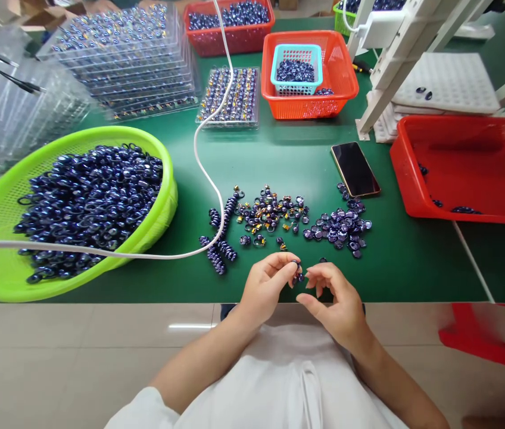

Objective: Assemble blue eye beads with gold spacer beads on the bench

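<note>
Between thumb and fingers, my left hand (pixel 267 285) pinches a small dark-blue shiny part (pixel 298 274), ring-like in look; its details are too small to make out. My right hand (pixel 335 301) is just to the right, thumb and fingers apart, with nothing visible between them. Ahead of the hands lies a loose pile of dark parts with orange-yellow pieces (pixel 273 211). Right of it is a heap of flat dark-purple shiny caps (pixel 340 229). Several rows of dark stacked rings (pixel 214 256) lie to the left of the pile.
A green basket (pixel 170 196) full of dark rings stands left, a white cable (pixel 203 164) crossing over it. Behind are stacked clear trays (pixel 145 89), a filled tray (pixel 230 98) and an orange basket (pixel 346 89). A phone (pixel 355 168) and red bin (pixel 471 143) are right.
</note>
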The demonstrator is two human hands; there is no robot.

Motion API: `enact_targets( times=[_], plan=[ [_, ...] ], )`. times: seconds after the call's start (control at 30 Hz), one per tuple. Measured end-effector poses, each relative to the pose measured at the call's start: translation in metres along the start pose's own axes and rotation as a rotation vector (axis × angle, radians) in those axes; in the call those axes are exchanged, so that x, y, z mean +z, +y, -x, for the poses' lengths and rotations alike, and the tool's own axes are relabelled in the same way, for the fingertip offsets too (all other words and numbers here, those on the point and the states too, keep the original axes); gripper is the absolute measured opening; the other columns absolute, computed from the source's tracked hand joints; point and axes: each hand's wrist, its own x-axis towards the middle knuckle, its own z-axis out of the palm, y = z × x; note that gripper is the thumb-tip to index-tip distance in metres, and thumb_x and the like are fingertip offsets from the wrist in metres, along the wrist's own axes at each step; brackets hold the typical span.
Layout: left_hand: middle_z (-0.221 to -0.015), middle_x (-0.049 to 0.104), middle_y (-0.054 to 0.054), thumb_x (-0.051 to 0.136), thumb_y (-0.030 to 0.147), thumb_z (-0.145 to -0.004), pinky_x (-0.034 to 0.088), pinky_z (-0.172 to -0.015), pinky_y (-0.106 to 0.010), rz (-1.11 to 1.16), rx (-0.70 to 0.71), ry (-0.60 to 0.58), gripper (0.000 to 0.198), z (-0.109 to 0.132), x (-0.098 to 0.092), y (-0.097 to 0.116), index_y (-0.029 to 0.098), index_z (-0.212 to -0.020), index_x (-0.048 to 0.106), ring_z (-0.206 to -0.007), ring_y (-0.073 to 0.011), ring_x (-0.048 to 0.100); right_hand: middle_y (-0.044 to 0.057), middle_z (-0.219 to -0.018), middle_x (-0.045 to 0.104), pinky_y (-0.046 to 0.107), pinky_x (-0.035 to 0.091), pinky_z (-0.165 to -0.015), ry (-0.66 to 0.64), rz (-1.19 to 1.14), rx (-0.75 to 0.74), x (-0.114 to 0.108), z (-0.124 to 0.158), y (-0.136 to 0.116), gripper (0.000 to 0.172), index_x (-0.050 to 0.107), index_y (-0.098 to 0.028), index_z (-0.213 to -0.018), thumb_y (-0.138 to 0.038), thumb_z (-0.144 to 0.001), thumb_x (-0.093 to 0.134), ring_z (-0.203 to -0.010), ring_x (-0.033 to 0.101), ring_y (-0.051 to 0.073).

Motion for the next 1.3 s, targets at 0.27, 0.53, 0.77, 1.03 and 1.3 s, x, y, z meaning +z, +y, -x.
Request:
enact_targets(
  times=[0.27,0.53,0.77,1.03,1.3],
  plan=[
    [-0.076,0.068,-0.002,0.08,0.035,-0.075,0.04,-0.055,-0.02,0.015,-0.014,0.042,0.026,0.001,0.003,-0.006,0.015,-0.09,0.076,-0.059,-0.0078,0.049,0.006,-0.099,0.071,0.03,0.057,-0.065,0.163,0.209,-0.241,0.016,-0.006,0.008,0.024,0.058,-0.025,-0.109,-0.015,-0.088,0.064,-0.079,0.068,0.018],
    [-0.073,0.069,-0.001,0.079,0.036,-0.075,0.041,-0.057,-0.022,-0.04,0.009,0.07,0.024,0.007,0.004,-0.001,0.016,-0.089,0.076,-0.058,-0.0096,0.052,0.001,-0.087,0.074,0.027,0.062,-0.066,0.112,-0.086,-0.032,0.01,0.005,0.004,0.019,0.063,-0.027,-0.107,-0.017,-0.093,0.057,-0.069,0.073,0.015],
    [-0.076,0.071,-0.002,0.079,0.037,-0.075,0.045,-0.06,-0.024,-0.076,0.017,0.054,0.023,0.012,0.005,0.0,0.017,-0.086,0.075,-0.062,-0.012,0.057,0.003,-0.094,0.072,0.029,0.062,-0.074,-0.058,-0.306,-0.016,-0.005,0.004,0.0,0.022,0.065,-0.027,-0.112,-0.018,-0.093,0.058,-0.079,0.073,0.016],
    [-0.081,0.072,-0.004,0.077,0.035,-0.077,0.049,-0.069,-0.026,-0.129,0.05,0.035,0.019,0.017,0.005,0.006,0.018,-0.086,0.076,-0.071,-0.0146,0.061,0.004,-0.102,0.068,0.03,0.058,-0.074,0.007,-0.026,-0.292,-0.014,-0.007,-0.004,0.036,0.066,-0.03,-0.114,-0.004,-0.091,0.055,-0.089,0.068,0.016],
    [-0.082,0.074,-0.004,0.076,0.028,-0.078,0.051,-0.07,-0.025,-0.161,0.091,0.039,0.013,0.019,0.005,0.005,0.018,-0.086,0.078,-0.073,-0.0151,0.063,0.004,-0.098,0.072,0.034,0.06,-0.076,0.106,-0.012,-0.314,-0.009,-0.006,-0.002,0.038,0.063,-0.029,-0.117,-0.004,-0.088,0.061,-0.088,0.07,0.019]
  ],
)
